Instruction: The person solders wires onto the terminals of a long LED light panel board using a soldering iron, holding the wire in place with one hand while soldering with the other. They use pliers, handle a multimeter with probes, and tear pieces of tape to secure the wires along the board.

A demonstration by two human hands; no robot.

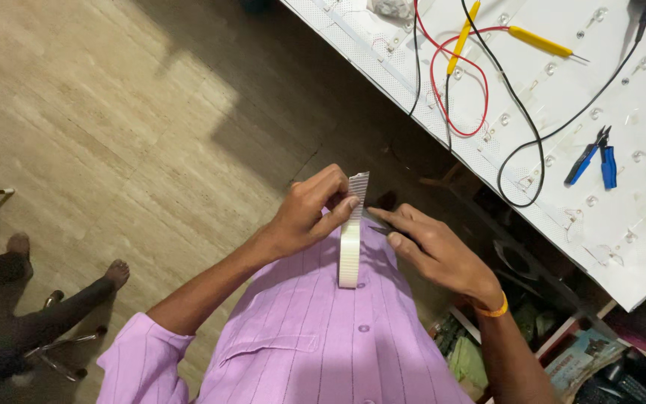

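Your left hand (309, 213) has its fingers (338, 212) pinched on the free end of the tape strip (357, 191), pulled up off the tape roll (349, 256); the roll hangs edge-on in front of your lilac striped shirt (323, 337), above the floor, off the bench (637, 224). Your right hand (435, 251) is clenched on a thin dark tool (380, 230), tip at the strip just above the roll; can't tell if it's a blade or scissors. Tape looks like white filament or cloth type, ribbed weave: light, floppy, sticky one side, will curl and stick to itself, so I'd hold it by the edges and keep it taut. Roll is a stiff ring, easy to grip through the core. Further out on the white panel bench: yellow probes (536, 41), red and black leads (480, 97), blue-handled pliers (592, 155).
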